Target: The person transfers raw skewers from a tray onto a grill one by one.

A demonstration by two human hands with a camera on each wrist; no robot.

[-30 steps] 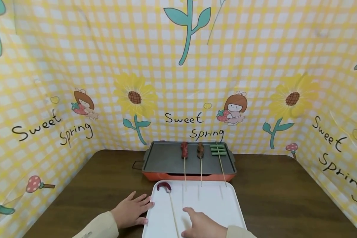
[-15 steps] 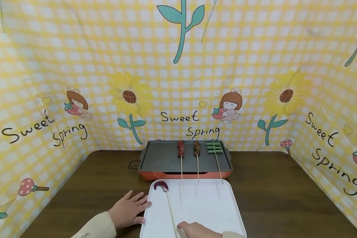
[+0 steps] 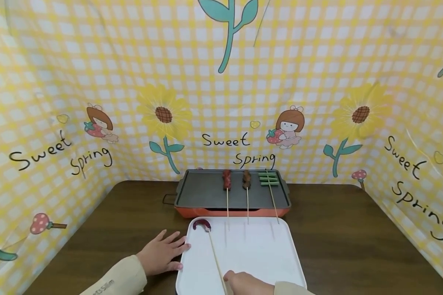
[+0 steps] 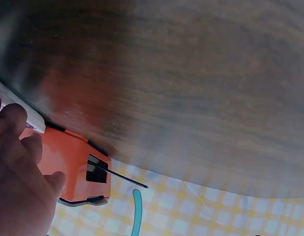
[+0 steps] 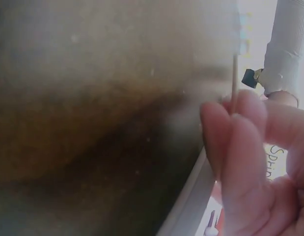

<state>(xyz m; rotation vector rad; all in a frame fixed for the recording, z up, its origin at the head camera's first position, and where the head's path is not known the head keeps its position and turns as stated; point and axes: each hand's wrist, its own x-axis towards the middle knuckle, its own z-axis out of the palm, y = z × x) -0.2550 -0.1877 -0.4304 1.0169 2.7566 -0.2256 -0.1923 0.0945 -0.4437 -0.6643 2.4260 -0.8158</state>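
Observation:
A skewer (image 3: 215, 254) with a dark red curved piece (image 3: 202, 224) at its far end lies over the white tray (image 3: 266, 254). My right hand (image 3: 248, 283) pinches the near part of its stick. In the right wrist view the stick (image 5: 235, 78) stands out between the fingertips of that hand (image 5: 255, 157). My left hand (image 3: 161, 253) has its fingers spread, with fingertips on the tray's left edge. Seen from the left wrist, that hand (image 4: 19, 167) is beside the tray's rim (image 4: 31, 115).
Behind the tray stands an orange grill (image 3: 203, 212) with a grey plate (image 3: 201, 188). A red skewer (image 3: 227, 179), a brown skewer (image 3: 246, 180) and a green skewer (image 3: 268, 179) lie on it, sticks reaching over the tray. A wire handle (image 3: 167, 199) juts left above the brown table (image 3: 339, 237).
My right hand has moved down toward the near end of the skewer and now pinches its stick. The left hand stays at the tray's edge. The head view shifted slightly.

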